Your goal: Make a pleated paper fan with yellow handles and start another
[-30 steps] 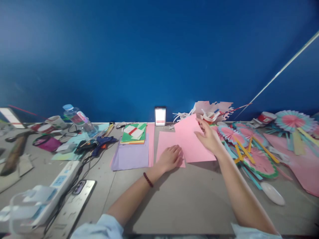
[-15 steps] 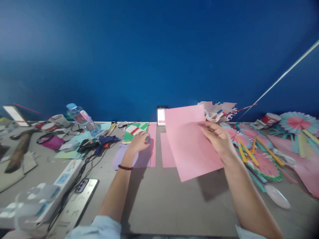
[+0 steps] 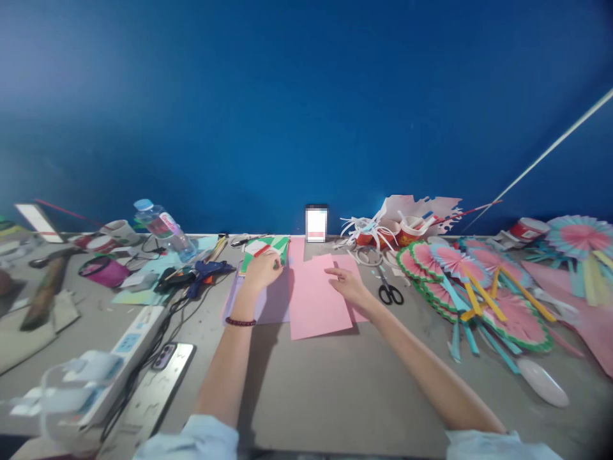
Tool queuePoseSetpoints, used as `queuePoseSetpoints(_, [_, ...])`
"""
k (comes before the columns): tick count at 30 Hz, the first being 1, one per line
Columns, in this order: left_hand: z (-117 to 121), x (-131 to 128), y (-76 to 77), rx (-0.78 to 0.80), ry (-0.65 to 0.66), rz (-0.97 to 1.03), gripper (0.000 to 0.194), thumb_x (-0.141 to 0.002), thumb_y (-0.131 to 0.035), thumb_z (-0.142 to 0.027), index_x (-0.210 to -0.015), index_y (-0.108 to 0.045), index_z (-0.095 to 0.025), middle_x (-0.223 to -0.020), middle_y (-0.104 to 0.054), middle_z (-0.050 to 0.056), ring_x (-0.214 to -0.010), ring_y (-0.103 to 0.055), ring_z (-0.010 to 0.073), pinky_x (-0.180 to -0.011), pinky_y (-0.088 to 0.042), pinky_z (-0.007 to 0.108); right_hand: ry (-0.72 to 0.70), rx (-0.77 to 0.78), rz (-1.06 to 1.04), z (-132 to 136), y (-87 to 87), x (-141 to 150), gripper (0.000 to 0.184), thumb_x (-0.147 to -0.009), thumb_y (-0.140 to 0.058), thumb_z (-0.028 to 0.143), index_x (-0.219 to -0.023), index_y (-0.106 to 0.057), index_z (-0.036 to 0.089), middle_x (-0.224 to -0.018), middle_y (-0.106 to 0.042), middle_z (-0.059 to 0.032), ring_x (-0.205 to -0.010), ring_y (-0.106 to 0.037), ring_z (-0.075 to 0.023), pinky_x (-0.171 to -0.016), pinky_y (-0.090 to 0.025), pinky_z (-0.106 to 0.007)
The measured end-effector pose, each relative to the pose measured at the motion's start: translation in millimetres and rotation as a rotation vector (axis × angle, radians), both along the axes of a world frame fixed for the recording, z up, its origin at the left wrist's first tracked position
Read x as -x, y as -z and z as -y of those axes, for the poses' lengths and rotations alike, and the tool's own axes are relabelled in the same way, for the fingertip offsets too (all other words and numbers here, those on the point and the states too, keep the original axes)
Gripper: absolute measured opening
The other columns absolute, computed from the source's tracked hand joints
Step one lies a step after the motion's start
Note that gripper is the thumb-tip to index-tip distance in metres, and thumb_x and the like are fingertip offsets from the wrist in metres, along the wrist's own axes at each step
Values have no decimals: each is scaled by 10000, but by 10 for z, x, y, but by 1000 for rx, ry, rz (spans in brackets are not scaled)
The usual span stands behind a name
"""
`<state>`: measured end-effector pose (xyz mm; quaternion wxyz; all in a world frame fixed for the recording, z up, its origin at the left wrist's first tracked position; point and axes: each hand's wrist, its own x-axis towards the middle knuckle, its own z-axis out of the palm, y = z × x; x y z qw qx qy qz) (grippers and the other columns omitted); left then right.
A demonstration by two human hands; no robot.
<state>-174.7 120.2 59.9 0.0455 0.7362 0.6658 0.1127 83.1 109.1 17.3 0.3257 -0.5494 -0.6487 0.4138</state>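
Observation:
A sheet of pink paper (image 3: 316,306) lies slightly askew, its left side reaching the purple paper (image 3: 275,303) and its right side overlapping another pink sheet (image 3: 358,312). My right hand (image 3: 349,285) is at its right edge, index finger stretched over the paper and the thumb out of sight; it appears to grip that edge. My left hand (image 3: 262,275) rests over the green and white paper pieces (image 3: 278,244) on the purple paper. Its fingers are curled together, and whatever may be between them cannot be made out.
Black-handled scissors (image 3: 390,294) lie to the right, beside folded paper fans (image 3: 460,265) and a white spoon-shaped piece (image 3: 543,383). On the left are a glue gun (image 3: 205,275), a water bottle (image 3: 163,227), a phone (image 3: 165,377) and a power strip (image 3: 122,361). A small screen (image 3: 317,223) stands at the wall.
The pink sheet has come left and down in my right hand, uncovering the scissors and cups. My left hand left the other pink sheet for the green and white paper, and its fingers have curled in.

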Motion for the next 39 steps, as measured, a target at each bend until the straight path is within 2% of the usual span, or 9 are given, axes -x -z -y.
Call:
queuePoseSetpoints(4, [26,-8,-45,-40,-47,43,90,-806,-514,-218,-734,-567,-223,-916,-651,17,-831,-608,188,-625,-396,260,-12,31,23,-1,28,29,419,-765,-551,172,-1169,-661,155,-1183,-667,-107,-895,-658,-206,-875,-503,-371])
queuePoseSetpoints(9, [33,-3,-91,-41,-47,74,80,-801,-520,-216,-730,-557,-224,-966,-658,15,-897,-607,199,-637,-400,263,-26,75,11,-7,-29,212,477,-781,-547,199,-1254,-605,178,-1207,-656,-95,-954,-656,-218,-875,-516,-379])
queuePoseSetpoints(16, [58,-23,-136,-47,-59,67,97,-800,-503,-193,-750,-578,-228,-968,-659,18,-878,-611,195,-647,-415,268,-103,93,-99,-68,-42,685,568,-790,-548,203,-1357,-505,206,-1343,-569,-81,-1195,-548,-245,-1022,-423,-414])
queuePoseSetpoints(21, [61,3,-106,-53,-33,50,115,-818,-489,-201,-756,-583,-224,-954,-656,22,-855,-610,189,-622,-401,262,-162,85,-117,-2,-89,776,597,-792,-543,211,-1384,-465,214,-1449,-459,-85,-1306,-446,-237,-1076,-368,-391])
queuePoseSetpoints(24, [51,7,-90,-20,-34,42,133,-832,-479,-214,-747,-580,-224,-933,-661,16,-827,-606,184,-591,-379,259,-193,7,-79,53,-117,688,582,-796,-525,207,-1375,-466,194,-1442,-453,-113,-1289,-460,-234,-1062,-389,-390])
queuePoseSetpoints(29, [50,-18,-97,26,-23,32,133,-830,-490,-223,-750,-596,-220,-922,-665,14,-772,-595,168,-590,-375,254,-220,-126,100,14,-81,325,417,-821,-519,250,-1224,-600,178,-1436,-445,-144,-1312,-439,-239,-1069,-384,-405])
queuePoseSetpoints(33, [31,-24,-37,41,15,-8,148,-842,-482,-233,-760,-604,-214,-914,-658,26,-782,-599,170,-592,-376,252,-150,-194,312,-94,-22,-95,412,-832,-538,253,-1227,-594,151,-1368,-529,-160,-1295,-466,-247,-1112,-324,-437])
queuePoseSetpoints(37, [2,-71,48,71,34,-41,143,-834,-483,-207,-801,-622,-213,-962,-660,45,-820,-615,191,-635,-411,264,-38,-194,430,-187,12,-447,401,-838,-521,204,-1222,-594,116,-1307,-577,-190,-1242,-522,-268,-1099,-336,-447])
queuePoseSetpoints(39, [-7,-130,75,61,36,-50,157,-828,-494,-198,-905,-630,-212,-1016,-658,61,-872,-620,211,-684,-439,282,-6,-176,461,-222,15,-561,422,-838,-515,190,-1247,-570,100,-1307,-575,-189,-1228,-536,-263,-1072,-372,-422])
